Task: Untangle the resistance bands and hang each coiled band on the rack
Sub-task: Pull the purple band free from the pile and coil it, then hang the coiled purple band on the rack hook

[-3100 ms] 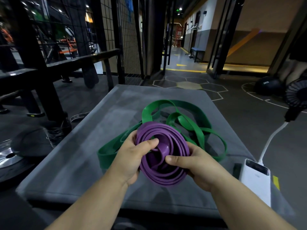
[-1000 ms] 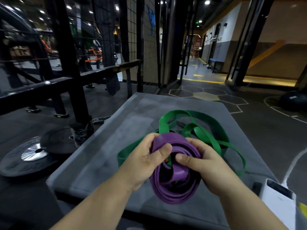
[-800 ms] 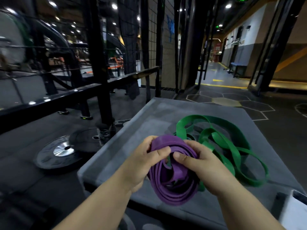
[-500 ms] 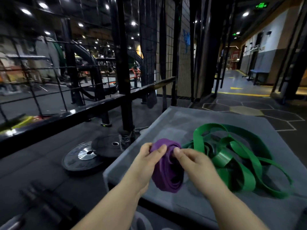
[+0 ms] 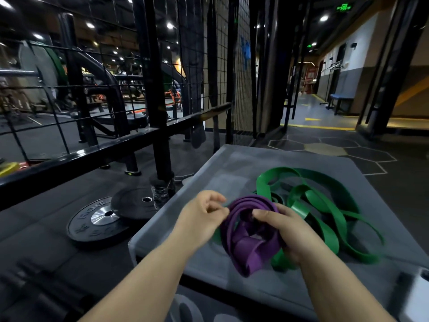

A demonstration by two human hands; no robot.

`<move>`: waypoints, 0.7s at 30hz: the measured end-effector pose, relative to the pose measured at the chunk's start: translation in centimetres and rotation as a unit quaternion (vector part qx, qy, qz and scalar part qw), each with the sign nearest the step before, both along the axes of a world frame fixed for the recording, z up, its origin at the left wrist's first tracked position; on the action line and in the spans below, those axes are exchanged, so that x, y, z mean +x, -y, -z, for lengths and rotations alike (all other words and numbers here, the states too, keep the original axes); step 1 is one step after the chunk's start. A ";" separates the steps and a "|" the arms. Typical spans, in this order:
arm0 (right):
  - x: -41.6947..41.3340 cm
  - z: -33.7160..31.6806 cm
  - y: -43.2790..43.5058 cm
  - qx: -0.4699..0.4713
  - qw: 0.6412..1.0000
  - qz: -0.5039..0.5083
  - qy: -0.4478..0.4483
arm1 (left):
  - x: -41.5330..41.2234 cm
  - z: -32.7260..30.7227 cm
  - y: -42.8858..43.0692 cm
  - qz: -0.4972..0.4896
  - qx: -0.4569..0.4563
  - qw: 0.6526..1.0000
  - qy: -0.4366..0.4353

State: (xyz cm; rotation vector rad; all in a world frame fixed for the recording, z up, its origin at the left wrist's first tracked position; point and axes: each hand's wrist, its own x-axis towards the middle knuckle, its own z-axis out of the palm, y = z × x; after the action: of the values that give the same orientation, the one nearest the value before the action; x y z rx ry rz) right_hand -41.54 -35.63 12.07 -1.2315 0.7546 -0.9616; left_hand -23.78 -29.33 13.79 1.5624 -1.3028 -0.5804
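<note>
A purple resistance band (image 5: pixel 251 242), wound into a coil, hangs just above the grey padded platform (image 5: pixel 232 163). My right hand (image 5: pixel 287 231) grips the coil's right side, thumb across its top. My left hand (image 5: pixel 203 213) is at the coil's left rim with fingers curled and its fingertips against the band; whether it pinches the band is unclear. A green resistance band (image 5: pixel 325 205) lies in loose tangled loops on the platform behind and to the right of the purple coil. The black wire-grid rack (image 5: pixel 148 89) stands to the left, beyond the platform.
Two black weight plates (image 5: pixel 102 219) lie on the floor left of the platform, with a clear bottle (image 5: pixel 161 194) beside them. A black rail (image 5: pixel 116 145) runs along the rack. A white device (image 5: pixel 417 296) sits at the platform's near right corner.
My view has swung left toward the rack. The purple coil has been carried left, off the green band. My left hand's grip on the coil has loosened to the rim.
</note>
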 end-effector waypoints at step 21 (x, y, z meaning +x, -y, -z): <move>-0.1 0.7 0.2 -0.021 1.000 0.001 0.003 | -0.7 4.6 0.6 0.154 0.041 0.983 -0.088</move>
State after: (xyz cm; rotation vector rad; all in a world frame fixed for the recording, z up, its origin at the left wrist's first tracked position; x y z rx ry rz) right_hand -41.64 -35.78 11.36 -1.2641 0.7342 -0.9875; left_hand -24.52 -29.95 9.21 1.3474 -1.4071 -0.9550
